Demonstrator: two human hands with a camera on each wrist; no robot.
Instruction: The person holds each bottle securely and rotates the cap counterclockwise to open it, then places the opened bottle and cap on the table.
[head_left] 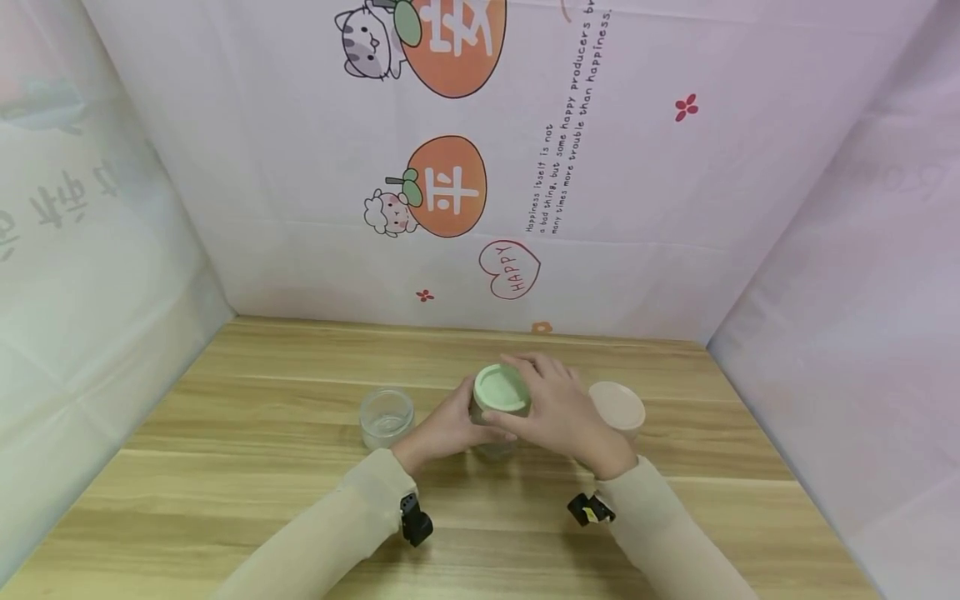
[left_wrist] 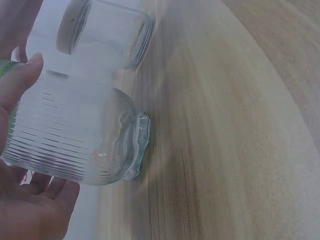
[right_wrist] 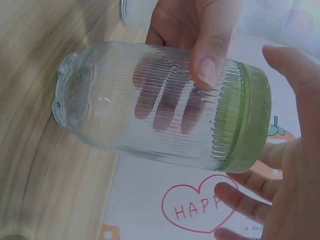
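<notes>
A clear ribbed glass jar (right_wrist: 115,115) with a green lid (head_left: 501,388) is in the middle, its scalloped base close to the tabletop; whether it touches, I cannot tell. My left hand (head_left: 453,421) grips the jar's body, thumb across the near side and fingers seen through the glass in the right wrist view. Around the lid, the fingers of my right hand (head_left: 558,408) are spread. In the right wrist view its thumb (right_wrist: 287,62) stands a little apart from the lid's edge, and several fingertips are out past the other side. Nothing is visible inside the jar.
To the left stands an open clear glass jar (head_left: 386,417). Another glass jar (left_wrist: 112,30) with a pale pink lid (head_left: 617,406) stands at the right, partly behind my right hand. Printed cloth walls (head_left: 300,167) enclose the wooden table (head_left: 262,467) at the back and sides.
</notes>
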